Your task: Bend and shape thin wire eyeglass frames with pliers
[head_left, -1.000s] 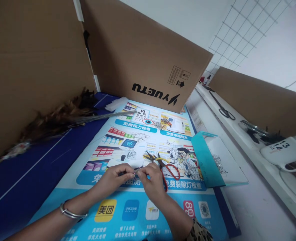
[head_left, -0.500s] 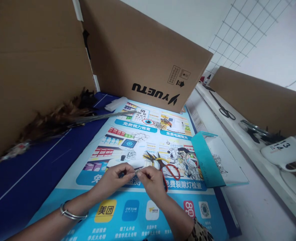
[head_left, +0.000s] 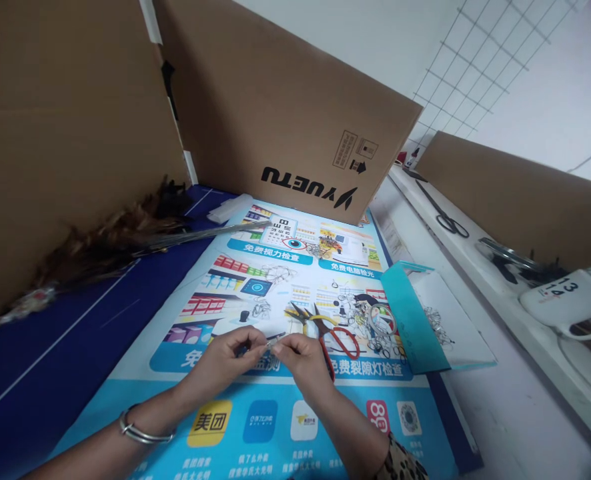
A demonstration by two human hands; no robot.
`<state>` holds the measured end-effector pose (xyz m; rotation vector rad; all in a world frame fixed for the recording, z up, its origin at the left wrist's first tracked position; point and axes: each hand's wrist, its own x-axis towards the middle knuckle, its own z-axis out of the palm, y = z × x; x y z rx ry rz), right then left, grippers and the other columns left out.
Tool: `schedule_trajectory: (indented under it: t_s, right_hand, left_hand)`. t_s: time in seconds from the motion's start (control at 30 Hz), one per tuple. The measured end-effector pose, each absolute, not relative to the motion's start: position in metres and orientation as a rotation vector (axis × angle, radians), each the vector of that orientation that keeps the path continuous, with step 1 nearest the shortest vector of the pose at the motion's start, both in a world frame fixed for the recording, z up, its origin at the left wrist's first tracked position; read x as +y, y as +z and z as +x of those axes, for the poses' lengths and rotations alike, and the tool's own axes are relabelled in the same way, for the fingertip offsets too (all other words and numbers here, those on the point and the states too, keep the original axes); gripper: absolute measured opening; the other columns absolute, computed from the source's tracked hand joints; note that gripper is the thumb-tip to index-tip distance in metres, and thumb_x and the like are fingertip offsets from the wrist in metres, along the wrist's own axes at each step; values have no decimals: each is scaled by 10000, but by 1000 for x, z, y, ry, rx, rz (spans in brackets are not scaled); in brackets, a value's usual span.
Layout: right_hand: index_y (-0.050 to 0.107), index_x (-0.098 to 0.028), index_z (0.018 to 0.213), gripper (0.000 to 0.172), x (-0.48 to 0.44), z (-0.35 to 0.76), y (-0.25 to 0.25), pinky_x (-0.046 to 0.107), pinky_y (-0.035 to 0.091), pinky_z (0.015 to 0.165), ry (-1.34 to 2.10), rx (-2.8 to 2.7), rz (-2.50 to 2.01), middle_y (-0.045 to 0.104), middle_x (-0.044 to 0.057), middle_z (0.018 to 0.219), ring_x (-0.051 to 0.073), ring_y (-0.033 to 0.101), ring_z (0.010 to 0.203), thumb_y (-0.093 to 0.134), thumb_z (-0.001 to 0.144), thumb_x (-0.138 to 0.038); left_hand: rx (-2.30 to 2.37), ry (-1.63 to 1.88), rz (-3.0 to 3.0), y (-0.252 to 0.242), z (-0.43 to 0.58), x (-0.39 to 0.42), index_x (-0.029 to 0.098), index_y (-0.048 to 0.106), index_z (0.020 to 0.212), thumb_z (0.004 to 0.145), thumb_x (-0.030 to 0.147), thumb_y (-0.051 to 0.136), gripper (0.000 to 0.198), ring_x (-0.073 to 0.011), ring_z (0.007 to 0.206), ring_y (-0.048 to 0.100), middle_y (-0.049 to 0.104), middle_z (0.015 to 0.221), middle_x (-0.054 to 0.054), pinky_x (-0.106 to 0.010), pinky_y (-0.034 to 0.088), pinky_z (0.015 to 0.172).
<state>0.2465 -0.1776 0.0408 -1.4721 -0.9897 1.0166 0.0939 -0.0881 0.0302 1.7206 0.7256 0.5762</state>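
My left hand (head_left: 228, 360) and my right hand (head_left: 303, 360) meet over a printed blue poster (head_left: 275, 427), fingertips pinched together on a small thin metal piece (head_left: 271, 344) between them. A silver bangle (head_left: 138, 430) sits on my left wrist. Just beyond my right hand lie red-handled scissors (head_left: 339, 337) and yellow-handled pliers (head_left: 305, 315). Several small wire shapes (head_left: 275, 272) are scattered on the poster.
A feather duster (head_left: 110, 243) lies at the left on the dark blue table. Cardboard sheets (head_left: 285, 113) stand behind and at the left. A teal folder (head_left: 415, 323) with wire bits lies at the right. Black scissors (head_left: 445, 217) rest on the white ledge.
My hands have stayed pinched together in nearly the same place; the view has shifted slightly downward.
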Motion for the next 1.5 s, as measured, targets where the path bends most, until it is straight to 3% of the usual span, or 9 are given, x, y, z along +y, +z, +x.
schedule_trajectory:
  t_s: [0.1, 0.3, 0.67, 0.87, 0.97, 1.13, 1.3, 1.5]
  right_hand:
    - [634, -156, 680, 188, -179, 245, 42, 200, 324, 504, 981, -1028, -1509, 469, -39, 554, 90, 392, 521, 608, 791, -306]
    - [631, -180, 740, 183, -184, 241, 47, 225, 359, 590, 595, -1350, -1678, 576, 0, 668, 133, 515, 651, 527, 852, -282]
    - [536, -180, 693, 232, -178, 241, 31, 182, 293, 421, 1123, -961, -1449, 438, -67, 483, 72, 336, 418, 518, 853, -347]
    - [567, -180, 690, 221, -183, 238, 43, 204, 348, 513, 669, -1301, -1677, 519, -25, 585, 107, 470, 549, 497, 869, -289]
    - [599, -182, 860, 124, -185, 236, 41, 232, 410, 605, 408, -1457, -1704, 613, 20, 746, 146, 556, 682, 487, 866, -233]
    - [539, -176, 1137, 276, -185, 238, 36, 308, 456, 742, 57, -1782, -1617, 638, 85, 961, 201, 580, 868, 477, 868, -169]
    - [598, -213, 1061, 237, -185, 244, 41, 328, 450, 720, -187, -2016, -1561, 662, 68, 933, 186, 585, 803, 461, 893, -117]
    - [612, -186, 1025, 208, -184, 249, 39, 323, 466, 753, -184, -1998, -1500, 677, 70, 940, 172, 607, 858, 471, 894, -107]
  left_hand:
    - [728, 583, 1719, 30, 94, -88, 174, 572, 747, 822, 277, 548, 129, -147, 658, 474, 527, 673, 12, -234, 397, 608]
    - [742, 614, 1727, 28, 93, -89, 177, 567, 762, 829, 285, 548, 129, -151, 668, 478, 531, 687, 9, -239, 401, 616]
    - [744, 582, 1566, 33, 95, -91, 174, 557, 739, 802, 320, 577, 160, -142, 640, 454, 499, 665, 22, -231, 379, 590]
    - [744, 608, 1468, 26, 94, -89, 172, 577, 770, 803, 329, 595, 162, -134, 632, 446, 496, 675, 27, -223, 369, 576]
    - [737, 616, 1418, 24, 94, -87, 170, 578, 788, 803, 333, 606, 166, -132, 645, 450, 496, 688, 28, -223, 373, 590]
    - [726, 631, 1338, 25, 94, -84, 168, 576, 760, 788, 328, 627, 170, -128, 640, 449, 495, 684, 30, -219, 367, 589]
    - [711, 602, 1356, 28, 93, -84, 166, 586, 773, 798, 350, 614, 187, -129, 625, 446, 500, 675, 29, -226, 358, 582]
    - [697, 562, 1416, 30, 91, -85, 166, 584, 768, 799, 390, 606, 227, -134, 622, 447, 494, 674, 25, -238, 363, 578]
